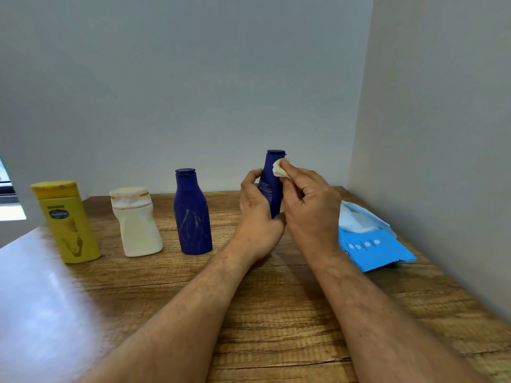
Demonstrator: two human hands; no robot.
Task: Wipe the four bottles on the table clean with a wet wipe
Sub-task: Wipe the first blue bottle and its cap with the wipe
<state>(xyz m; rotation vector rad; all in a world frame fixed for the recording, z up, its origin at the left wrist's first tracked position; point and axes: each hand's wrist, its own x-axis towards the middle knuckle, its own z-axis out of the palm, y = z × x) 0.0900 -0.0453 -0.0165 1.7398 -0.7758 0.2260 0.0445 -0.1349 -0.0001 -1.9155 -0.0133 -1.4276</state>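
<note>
Standing on the wooden table [276, 313] are four bottles in a row: one yellow bottle [67, 225], one white bottle [137, 222], and two blue bottles. One wipe pack [370, 241] is also there, light blue, with white wipes showing at its opening.

I take the free blue bottle [192, 214] as the landmark. It stands upright and has pale scratches or smears on its body. The white bottle is just to its left, and the yellow bottle is further left, near the table edge. The held blue bottle [272, 175] is to its right, upright, between the two hands. The wipe pack lies further right, near the side wall.

The left hand [255, 214] grips the lower body of the held blue bottle; its fingers are curled around the left side and the thumb is at the front. I cannot tell if the bottle base touches the table, because the hands hide it.

The right hand [309, 208] pinches one small white wipe [280, 168] between thumb and fingers. The fingers are close together, clamped on the wipe, and they press it on the neck of the held bottle, just under the cap.
</note>
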